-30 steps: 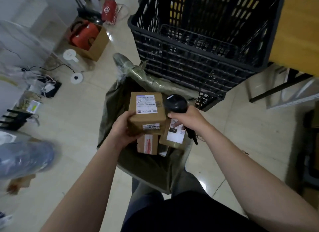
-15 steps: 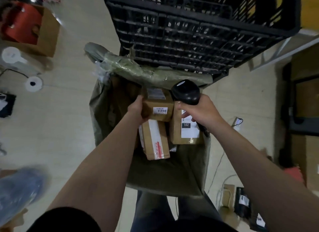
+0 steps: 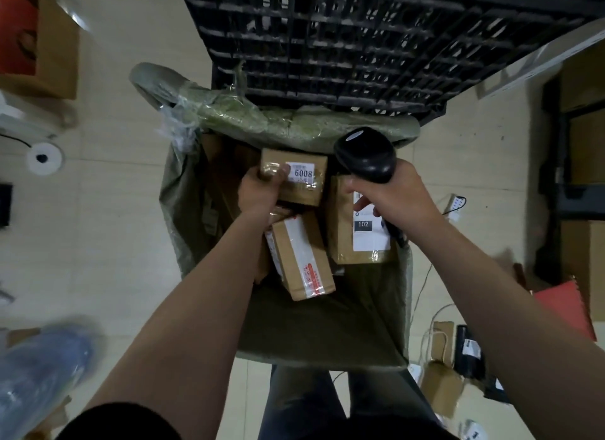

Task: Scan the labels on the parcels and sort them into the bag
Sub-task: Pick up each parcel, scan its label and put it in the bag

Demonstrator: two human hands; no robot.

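Pale floor tiles (image 3: 131, 243) lie under the green bag (image 3: 327, 328). Inside it, nearest me, a taped box (image 3: 301, 259) lies beside the 102 box (image 3: 342, 240). My left hand (image 3: 258, 190) grips the 6008 box (image 3: 306, 194) in the bag's mouth; my right hand (image 3: 396, 200) is curled round the scanner (image 3: 365, 158) above the bag. Beyond the bag stands a black crate (image 3: 327, 46).

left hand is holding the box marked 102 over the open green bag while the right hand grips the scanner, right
Not quite. The head view shows the left hand holding the box marked 6008 over the open green bag; the box marked 102 already lies in the bag. The right hand does grip the barcode scanner.
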